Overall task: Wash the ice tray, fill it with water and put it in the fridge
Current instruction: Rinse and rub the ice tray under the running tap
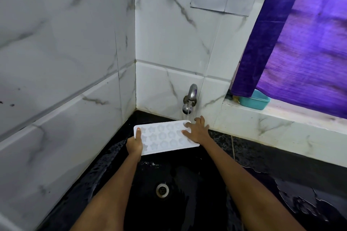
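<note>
While water runs from the chrome wall tap (190,99) onto the white plastic ice tray with star-shaped moulds (165,138), held over the black sink (163,174), washing looks underway. The left hand (134,145) grips the tray's near end; the right hand (197,130) rests flat on it, apparently rubbing. Filling and the fridge remain.

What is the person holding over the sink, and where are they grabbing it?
The white ice tray. The left hand grips its left short end, thumb on top. The right hand rests with spread fingers on its right end, under the running tap.
</note>
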The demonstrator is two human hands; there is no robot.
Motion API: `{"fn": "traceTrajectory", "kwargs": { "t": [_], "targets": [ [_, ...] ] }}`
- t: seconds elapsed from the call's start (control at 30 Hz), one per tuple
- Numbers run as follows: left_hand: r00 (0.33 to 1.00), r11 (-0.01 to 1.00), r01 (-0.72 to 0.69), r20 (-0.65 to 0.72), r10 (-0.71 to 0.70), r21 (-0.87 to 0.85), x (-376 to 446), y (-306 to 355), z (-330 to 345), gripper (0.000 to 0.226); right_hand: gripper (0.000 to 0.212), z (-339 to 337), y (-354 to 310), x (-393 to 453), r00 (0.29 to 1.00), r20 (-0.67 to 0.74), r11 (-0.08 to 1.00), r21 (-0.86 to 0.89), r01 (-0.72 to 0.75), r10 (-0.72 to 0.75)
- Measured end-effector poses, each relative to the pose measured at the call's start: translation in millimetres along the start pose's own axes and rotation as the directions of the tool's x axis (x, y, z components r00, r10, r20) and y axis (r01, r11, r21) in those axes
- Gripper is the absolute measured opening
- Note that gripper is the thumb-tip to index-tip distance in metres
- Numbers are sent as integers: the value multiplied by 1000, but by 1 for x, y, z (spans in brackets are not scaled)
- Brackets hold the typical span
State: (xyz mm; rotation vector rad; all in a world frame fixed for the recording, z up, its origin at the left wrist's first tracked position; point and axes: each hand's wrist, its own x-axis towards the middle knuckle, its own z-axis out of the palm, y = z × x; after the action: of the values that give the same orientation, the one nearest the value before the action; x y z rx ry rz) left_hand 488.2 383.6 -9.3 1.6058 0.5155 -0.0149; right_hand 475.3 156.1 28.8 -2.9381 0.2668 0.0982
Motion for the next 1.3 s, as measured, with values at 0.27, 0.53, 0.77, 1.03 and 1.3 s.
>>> {"fn": "traceTrajectory", "kwargs": {
  "t": [0.27, 0.53, 0.77, 1.03, 1.3],
  "targets": [
    [999, 993, 37, -8, -38, -109, 4, -13, 0, 47, 47, -3, 4, 3, 991, -12, 978, 166, 130, -130],
    [954, 986, -150, 272, 126, 67, 7, -28, -13, 19, 56, 33, 34, -7, 983, 84, 730, 660, -179, 165],
    [918, 908, -221, 390, 71, 355, 37, -93, -9, 85, 49, 57, 44, -30, 926, -262, 767, 640, -44, 272],
    [893, 953, -226, 434, 120, 203, -1, -44, -5, 34, 37, 58, 50, -27, 915, -180, 671, 731, -123, 362],
    [981, 1000, -25, 192, 24, 4, -4, -11, 8, 43, 39, 14, 18, 5, 941, -249, 698, 715, 18, 231]
  ]
}}
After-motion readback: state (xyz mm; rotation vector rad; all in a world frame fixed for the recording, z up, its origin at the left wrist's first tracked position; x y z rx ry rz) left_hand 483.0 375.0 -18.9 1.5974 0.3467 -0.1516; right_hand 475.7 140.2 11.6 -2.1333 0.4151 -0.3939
